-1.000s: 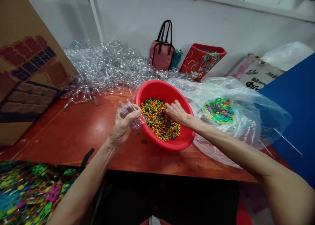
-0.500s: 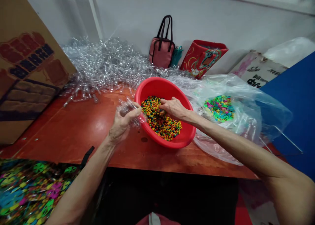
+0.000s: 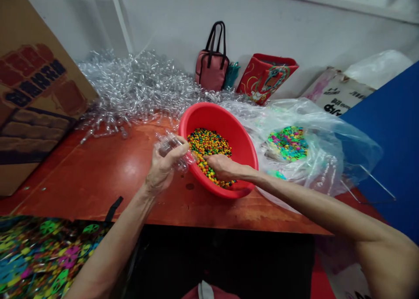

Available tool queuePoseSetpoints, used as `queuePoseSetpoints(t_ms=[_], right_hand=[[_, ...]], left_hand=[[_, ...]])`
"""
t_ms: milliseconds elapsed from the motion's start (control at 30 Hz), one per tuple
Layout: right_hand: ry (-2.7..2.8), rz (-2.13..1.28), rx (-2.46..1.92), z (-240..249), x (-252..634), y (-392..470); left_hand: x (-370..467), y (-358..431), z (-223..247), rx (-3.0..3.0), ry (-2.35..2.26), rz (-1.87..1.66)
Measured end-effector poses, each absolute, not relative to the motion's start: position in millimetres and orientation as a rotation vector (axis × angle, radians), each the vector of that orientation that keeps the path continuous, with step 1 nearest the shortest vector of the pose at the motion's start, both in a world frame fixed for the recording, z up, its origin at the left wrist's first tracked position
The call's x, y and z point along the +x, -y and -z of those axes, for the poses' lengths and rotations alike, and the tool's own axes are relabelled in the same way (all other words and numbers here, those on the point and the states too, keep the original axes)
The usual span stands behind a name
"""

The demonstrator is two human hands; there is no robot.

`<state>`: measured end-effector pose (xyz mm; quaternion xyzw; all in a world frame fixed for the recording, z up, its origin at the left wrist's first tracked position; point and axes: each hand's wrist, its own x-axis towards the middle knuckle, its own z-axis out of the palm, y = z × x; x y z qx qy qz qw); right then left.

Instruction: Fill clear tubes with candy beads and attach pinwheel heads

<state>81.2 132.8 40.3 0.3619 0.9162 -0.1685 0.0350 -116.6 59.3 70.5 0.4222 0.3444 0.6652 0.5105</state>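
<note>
A bundle of clear plastic tubes point(image 3: 187, 157) is gripped in my left hand point(image 3: 163, 163), with the thumb lying across them. That hand is at the left rim of a red plastic bowl point(image 3: 241, 142). Small round beads point(image 3: 209, 141) in yellow, orange, green and dark colours cover the bowl's bottom. My right hand point(image 3: 223, 167) is down inside the bowl among the beads, its fingers curled and pointing left towards the tubes. The fingertips are partly hidden, so what they hold does not show.
Behind lies a large heap of clear tubes point(image 3: 140, 83). A plastic bag point(image 3: 322, 128) with colourful flat pieces point(image 3: 290, 142) is right of the bowl. A cardboard box point(image 3: 39, 98) stands left; a pink bag point(image 3: 212, 70) and red bag point(image 3: 266, 78) lean on the wall. Colourful pieces point(image 3: 49, 251) fill the lower left.
My right hand has moved left and nearer to me within the bowl, towards the left hand. The left hand keeps its hold on the tubes. The view has shifted slightly.
</note>
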Motion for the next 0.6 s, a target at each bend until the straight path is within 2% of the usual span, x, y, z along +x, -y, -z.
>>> queuePoseSetpoints(t_ms=[100,167,233,367,433,500,600], right_hand=[[-2.976,1.064,1.072,-43,77,-142],[-3.078,1.185,1.068,-46,82,-152],[-3.178,0.980,1.151,-52,91,-163],[-2.966,0.008,1.361,-59,103,-176],[-2.777,-0.277,1.323,-55,98,-173],[-2.732,-0.339,1.219,-47,84,-162],[-2.852,-0.178,1.087,-42,59,-140]], left_hand=[[-119,-57,-69,1.038,-0.839,-1.596],[-122,-57,-67,1.029,-0.842,-1.608],[-126,-58,-64,1.013,-0.845,-1.611],[-130,-58,-59,1.011,-0.826,-1.600],[-130,-59,-58,1.026,-0.807,-1.591],[-130,-61,-58,1.035,-0.799,-1.586],[-129,-62,-59,1.019,-0.816,-1.601]])
